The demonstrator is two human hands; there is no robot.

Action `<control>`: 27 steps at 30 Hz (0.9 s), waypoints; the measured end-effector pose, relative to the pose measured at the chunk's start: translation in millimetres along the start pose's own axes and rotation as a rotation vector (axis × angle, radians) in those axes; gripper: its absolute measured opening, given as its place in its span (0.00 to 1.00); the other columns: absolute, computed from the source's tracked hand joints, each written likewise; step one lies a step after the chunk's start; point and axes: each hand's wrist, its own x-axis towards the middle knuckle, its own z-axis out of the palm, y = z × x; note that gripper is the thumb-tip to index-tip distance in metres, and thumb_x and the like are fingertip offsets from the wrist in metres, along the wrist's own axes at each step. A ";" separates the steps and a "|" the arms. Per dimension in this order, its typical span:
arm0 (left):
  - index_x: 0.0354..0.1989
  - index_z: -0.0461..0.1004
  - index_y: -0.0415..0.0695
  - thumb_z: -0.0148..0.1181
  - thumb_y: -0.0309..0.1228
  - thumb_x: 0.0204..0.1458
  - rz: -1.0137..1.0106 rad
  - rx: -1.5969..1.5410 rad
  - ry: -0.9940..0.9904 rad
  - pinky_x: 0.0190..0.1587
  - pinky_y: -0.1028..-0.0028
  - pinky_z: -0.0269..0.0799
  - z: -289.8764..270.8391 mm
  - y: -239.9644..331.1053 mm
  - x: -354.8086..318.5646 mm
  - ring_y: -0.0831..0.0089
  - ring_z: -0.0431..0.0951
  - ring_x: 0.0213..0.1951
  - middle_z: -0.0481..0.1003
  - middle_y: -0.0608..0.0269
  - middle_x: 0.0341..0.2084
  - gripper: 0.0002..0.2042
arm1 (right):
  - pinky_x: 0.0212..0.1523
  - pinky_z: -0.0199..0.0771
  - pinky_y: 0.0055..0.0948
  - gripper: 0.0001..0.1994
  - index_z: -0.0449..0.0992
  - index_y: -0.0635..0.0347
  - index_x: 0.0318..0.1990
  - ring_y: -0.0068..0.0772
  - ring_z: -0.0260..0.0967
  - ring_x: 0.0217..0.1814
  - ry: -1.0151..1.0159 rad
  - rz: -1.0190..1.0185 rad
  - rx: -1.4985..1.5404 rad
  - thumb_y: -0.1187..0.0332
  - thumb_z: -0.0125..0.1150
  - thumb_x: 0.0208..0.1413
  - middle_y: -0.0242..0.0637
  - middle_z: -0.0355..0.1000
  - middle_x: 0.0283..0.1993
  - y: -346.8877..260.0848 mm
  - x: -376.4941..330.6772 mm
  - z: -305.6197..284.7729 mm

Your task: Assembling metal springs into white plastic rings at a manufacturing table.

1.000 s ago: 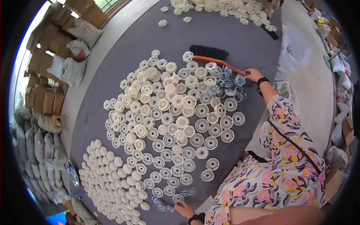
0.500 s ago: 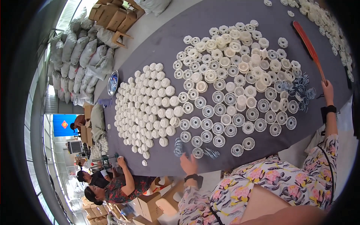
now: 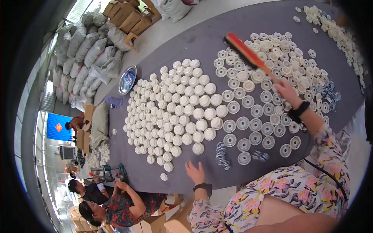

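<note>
My right hand [image 3: 288,93] is closed round the wooden handle of a long red brush [image 3: 248,53] with dark bristles. The brush reaches over the far part of a spread of translucent white ring-shaped discs [image 3: 247,101]. Near the table's front edge, my left hand [image 3: 195,173] holds nothing, its fingers apart. The closest thing to it is a domed white cap [image 3: 198,148] at the edge of a broad group of such caps [image 3: 175,105]. A small stack of metal springs [image 3: 222,156] and a loose bunch of springs [image 3: 259,156] lie to its right.
More springs [image 3: 330,96] lie at the right of the grey-covered table [image 3: 186,42]. Small white parts [image 3: 334,29] cover its far right corner. A metal dish [image 3: 127,80] stands by the left edge. Two people sit at the lower left near a green hand press [image 3: 116,171]. Stuffed sacks [image 3: 87,50] are piled behind.
My right hand has swung the brush leftward from the table's right side to above the discs. My left hand has come away from the springs. The view has shifted.
</note>
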 end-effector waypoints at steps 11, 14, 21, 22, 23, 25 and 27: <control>0.57 0.56 0.42 0.61 0.48 0.40 0.047 0.044 -0.071 0.58 0.45 0.39 -33.0 -83.4 87.3 0.49 0.47 0.61 0.49 0.41 0.57 0.37 | 0.26 0.69 0.39 0.14 0.69 0.71 0.31 0.48 0.70 0.25 -0.114 0.033 -0.487 0.64 0.54 0.45 0.54 0.70 0.26 -29.7 40.0 253.7; 0.60 0.52 0.46 0.63 0.55 0.32 -0.170 0.250 -0.004 0.58 0.42 0.36 -45.4 -95.0 107.9 0.47 0.41 0.63 0.45 0.41 0.59 0.46 | 0.26 0.70 0.41 0.11 0.70 0.72 0.28 0.51 0.71 0.24 0.056 -0.120 -0.591 0.70 0.51 0.42 0.56 0.69 0.22 -19.9 29.8 280.5; 0.61 0.49 0.47 0.67 0.51 0.30 -0.361 0.100 0.040 0.58 0.42 0.39 -28.2 -138.9 105.3 0.46 0.42 0.62 0.44 0.40 0.59 0.48 | 0.26 0.71 0.38 0.09 0.68 0.71 0.28 0.46 0.71 0.23 -0.098 0.067 -0.603 0.74 0.53 0.38 0.52 0.69 0.21 -44.7 11.9 289.2; 0.62 0.48 0.50 0.66 0.51 0.32 -0.352 0.055 0.064 0.56 0.40 0.38 -27.5 -141.6 105.2 0.44 0.40 0.62 0.43 0.39 0.59 0.47 | 0.25 0.71 0.37 0.09 0.67 0.70 0.28 0.43 0.71 0.24 -0.151 0.192 -0.560 0.74 0.54 0.37 0.48 0.68 0.20 -57.0 5.1 291.4; 0.62 0.48 0.50 0.66 0.51 0.32 -0.347 0.048 0.049 0.56 0.40 0.38 -28.3 -140.2 106.5 0.44 0.40 0.62 0.43 0.39 0.59 0.47 | 0.25 0.71 0.37 0.09 0.67 0.70 0.28 0.43 0.71 0.24 -0.141 0.203 -0.568 0.74 0.54 0.37 0.48 0.68 0.20 -65.1 -0.4 292.1; 0.62 0.49 0.48 0.66 0.50 0.33 -0.408 0.102 0.045 0.56 0.39 0.37 -28.4 -135.5 112.4 0.43 0.39 0.62 0.41 0.38 0.60 0.46 | 0.22 0.69 0.35 0.08 0.65 0.67 0.28 0.37 0.70 0.22 -0.224 0.218 -0.538 0.74 0.54 0.38 0.43 0.67 0.18 -71.4 -6.2 293.3; 0.62 0.49 0.47 0.66 0.49 0.33 -0.398 0.109 0.048 0.56 0.39 0.36 -25.9 -138.5 110.1 0.42 0.37 0.62 0.40 0.37 0.60 0.46 | 0.19 0.67 0.35 0.08 0.65 0.65 0.29 0.37 0.68 0.19 -0.232 0.098 -0.550 0.74 0.53 0.39 0.43 0.67 0.19 -58.0 -9.3 299.7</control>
